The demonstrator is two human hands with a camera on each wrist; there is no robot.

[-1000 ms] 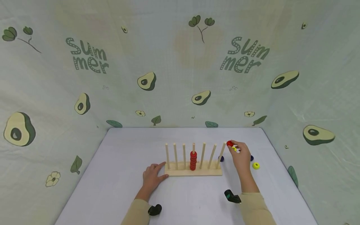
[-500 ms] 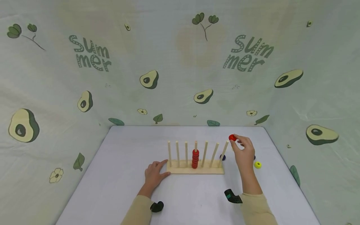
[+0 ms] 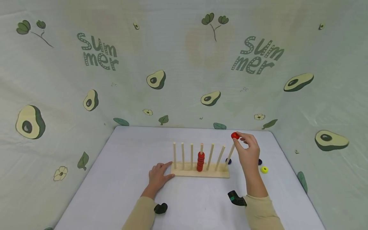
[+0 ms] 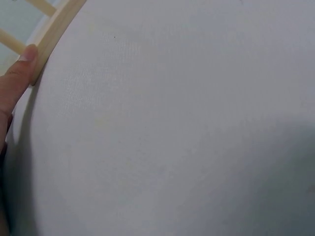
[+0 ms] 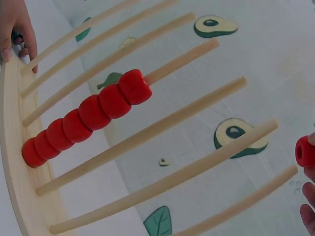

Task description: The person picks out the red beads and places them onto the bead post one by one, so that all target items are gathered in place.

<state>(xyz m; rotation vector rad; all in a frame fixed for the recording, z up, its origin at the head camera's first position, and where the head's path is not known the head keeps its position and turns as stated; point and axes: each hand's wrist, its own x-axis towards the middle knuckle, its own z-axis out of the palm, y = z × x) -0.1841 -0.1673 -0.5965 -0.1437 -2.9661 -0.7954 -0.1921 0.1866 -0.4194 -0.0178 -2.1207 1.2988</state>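
Observation:
A wooden peg stand (image 3: 184, 172) carries a row of upright pegs. Several red beads (image 3: 200, 162) are stacked on its middle peg, whose tip shows above them. At the stand's left end my left hand (image 3: 156, 177) holds the base between thumb and index finger; the thumb (image 4: 29, 53) lies on the base edge in the left wrist view. My right hand (image 3: 249, 151) pinches another red bead (image 3: 235, 135) between thumb and fingertips, at the height of the rightmost peg's tip (image 5: 290, 173). That bead's hole faces the pegs in the right wrist view.
Right of the stand lie a yellow bead (image 3: 264, 169) and a dark blue bead (image 3: 260, 162). Another dark blue bead (image 3: 228, 161) sits behind the rightmost peg. A white table (image 3: 129, 150) bears everything, with a printed cloth (image 3: 178, 105) around it.
My right hand has raised the red bead away from the loose beads, then shifted slightly left toward the rightmost peg. My left hand stays at the stand's end; the head view has shifted slightly.

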